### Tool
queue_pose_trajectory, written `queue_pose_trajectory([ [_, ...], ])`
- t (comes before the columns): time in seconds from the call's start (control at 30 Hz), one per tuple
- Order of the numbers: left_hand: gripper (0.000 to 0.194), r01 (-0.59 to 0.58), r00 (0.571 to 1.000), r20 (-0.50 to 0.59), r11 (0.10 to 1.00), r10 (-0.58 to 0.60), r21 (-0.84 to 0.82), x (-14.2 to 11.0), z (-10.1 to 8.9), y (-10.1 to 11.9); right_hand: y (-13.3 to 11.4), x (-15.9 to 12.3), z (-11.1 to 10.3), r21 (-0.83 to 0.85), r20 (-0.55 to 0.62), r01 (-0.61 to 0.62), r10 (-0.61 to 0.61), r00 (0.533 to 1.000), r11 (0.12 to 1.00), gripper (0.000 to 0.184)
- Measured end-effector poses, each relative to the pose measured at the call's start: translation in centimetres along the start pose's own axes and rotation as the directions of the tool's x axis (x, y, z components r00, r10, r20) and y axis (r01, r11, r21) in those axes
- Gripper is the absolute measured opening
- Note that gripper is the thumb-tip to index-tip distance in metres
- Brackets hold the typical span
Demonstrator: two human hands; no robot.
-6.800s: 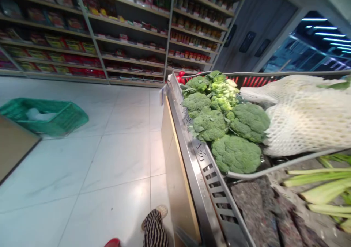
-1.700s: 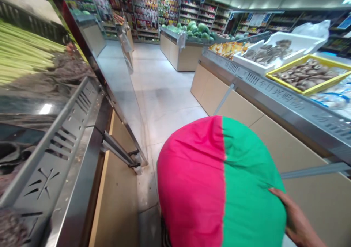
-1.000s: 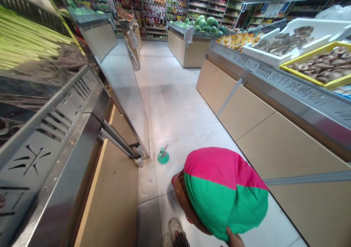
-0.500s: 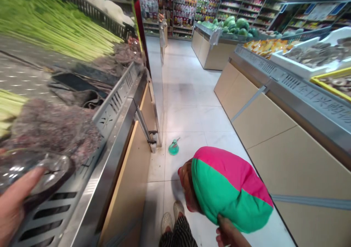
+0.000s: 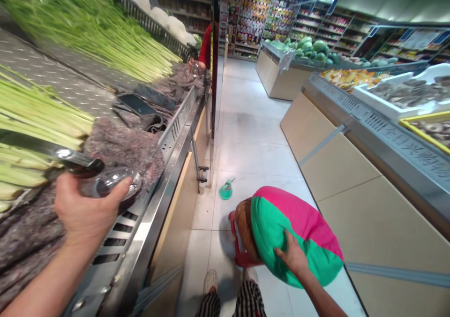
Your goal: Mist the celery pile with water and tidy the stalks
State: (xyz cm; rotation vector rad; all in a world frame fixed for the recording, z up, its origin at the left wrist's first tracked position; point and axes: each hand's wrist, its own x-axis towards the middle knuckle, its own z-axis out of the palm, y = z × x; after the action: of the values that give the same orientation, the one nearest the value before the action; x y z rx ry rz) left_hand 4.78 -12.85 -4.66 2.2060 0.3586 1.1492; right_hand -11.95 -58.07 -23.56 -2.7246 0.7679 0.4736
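Note:
My left hand (image 5: 87, 202) is closed around a clear plastic container (image 5: 117, 181) at the front rail of the vegetable display. Its exact kind is hard to make out. Just above that hand lies a long dark, shiny object (image 5: 63, 155), with celery (image 5: 38, 115) behind it. A grey-pink cloth (image 5: 128, 143) lies under and beside the container. Low on the right, my right hand (image 5: 293, 256) rests, fingers apart, on the green side of a pink and green cushion (image 5: 298, 232). Its brown end faces left, over a red stool-like frame (image 5: 239, 251).
A green spray bottle (image 5: 226, 190) stands on the aisle floor (image 5: 246, 153). A phone-like dark slab (image 5: 135, 103) lies on cloth on the display. A mirror edge (image 5: 215, 73) rises beside it. The right counter (image 5: 333, 167) carries mushroom trays; watermelons (image 5: 312, 47) lie farther back.
My view has swung left, bringing more of my left hand and the container into sight. My right hand has moved from the cushion's lower edge up onto its green side.

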Motion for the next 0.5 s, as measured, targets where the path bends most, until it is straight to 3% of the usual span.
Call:
queue_pose_trajectory([
  [0.2, 0.076, -0.046, 0.999, 0.02, 0.995, 0.045, 0.089, 0.0, 0.1, -0.7, -3.0, 1.1, 0.2, -0.099, 0.058, -0.053, 0.059, 0.997, 0.994, 0.065],
  [0.37, 0.075, -0.076, 0.997, -0.002, 0.996, 0.076, 0.049, -0.5, -0.3, -0.6, -3.9, 2.6, 0.1, -0.125, 0.073, -0.07, 0.08, 0.994, 0.99, 0.061],
  [0.5, 0.069, -0.036, 0.999, 0.002, 0.999, 0.036, -0.021, -0.4, 0.1, -0.9, -4.5, 3.1, -0.6, -0.137, 0.122, -0.074, 0.091, 0.988, 0.988, 0.057],
])
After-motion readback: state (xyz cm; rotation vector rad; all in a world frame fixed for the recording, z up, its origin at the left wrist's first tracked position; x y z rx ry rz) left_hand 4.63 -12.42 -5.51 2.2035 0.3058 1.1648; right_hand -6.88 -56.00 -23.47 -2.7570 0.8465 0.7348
